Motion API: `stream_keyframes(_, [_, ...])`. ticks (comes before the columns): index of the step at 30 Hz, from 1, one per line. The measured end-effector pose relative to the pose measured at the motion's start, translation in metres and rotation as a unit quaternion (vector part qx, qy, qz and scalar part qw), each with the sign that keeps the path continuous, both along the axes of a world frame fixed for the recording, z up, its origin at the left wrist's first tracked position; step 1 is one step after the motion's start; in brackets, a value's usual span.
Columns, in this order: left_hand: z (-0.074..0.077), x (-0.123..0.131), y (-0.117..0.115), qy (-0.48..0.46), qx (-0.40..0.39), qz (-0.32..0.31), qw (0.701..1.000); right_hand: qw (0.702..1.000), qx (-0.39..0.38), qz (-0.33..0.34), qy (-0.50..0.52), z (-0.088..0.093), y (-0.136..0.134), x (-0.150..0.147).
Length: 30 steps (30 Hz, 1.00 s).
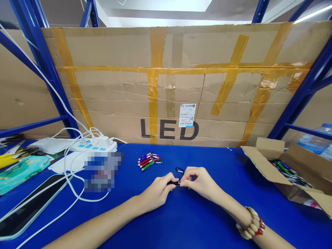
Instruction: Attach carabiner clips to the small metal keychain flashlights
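My left hand (157, 193) is closed round the barrel of a small black keychain flashlight (173, 183), which points to the right. My right hand (198, 181) pinches the flashlight's other end between thumb and fingers. A dark carabiner clip (178, 169) sticks out just behind the right fingertips; how it joins the flashlight is hidden. Beyond the left hand, a small pile of keychain flashlights (148, 162) in purple, red and green lies on the blue table (181, 221), with clips at their right ends.
At right stands an open cardboard box (259, 169) holding several colourful flashlights. A power strip (90, 144) with looping white cables (97, 200) and a phone (31, 204) occupy the left side. A large cardboard panel (119, 97) closes off the back, between blue shelf posts (52, 69).
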<state>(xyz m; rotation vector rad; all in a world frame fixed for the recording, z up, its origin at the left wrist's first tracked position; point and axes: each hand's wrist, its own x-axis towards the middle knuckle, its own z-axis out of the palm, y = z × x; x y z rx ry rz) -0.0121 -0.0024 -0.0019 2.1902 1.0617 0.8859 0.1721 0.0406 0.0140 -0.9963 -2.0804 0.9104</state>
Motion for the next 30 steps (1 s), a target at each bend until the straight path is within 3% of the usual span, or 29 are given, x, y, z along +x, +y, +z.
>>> stream_keyframes(7, [-0.0034,0.0001,0.0013,-0.008,0.039,0.000,0.999,0.995,-0.095,-0.016,0.020,0.0036,-0.0053,-0.0043])
stream_keyframes(13, [-0.0030,0.0005,0.0015,-0.019,0.022,0.008,1.000,0.983,-0.184,0.003,0.016,-0.0014,-0.0019,-0.0016])
stream_keyframes(30, [0.0025,0.0019,0.0003,-0.020,0.022,0.004,1.000,0.985,-0.171,-0.001,0.000,-0.0038,0.0036,-0.0004])
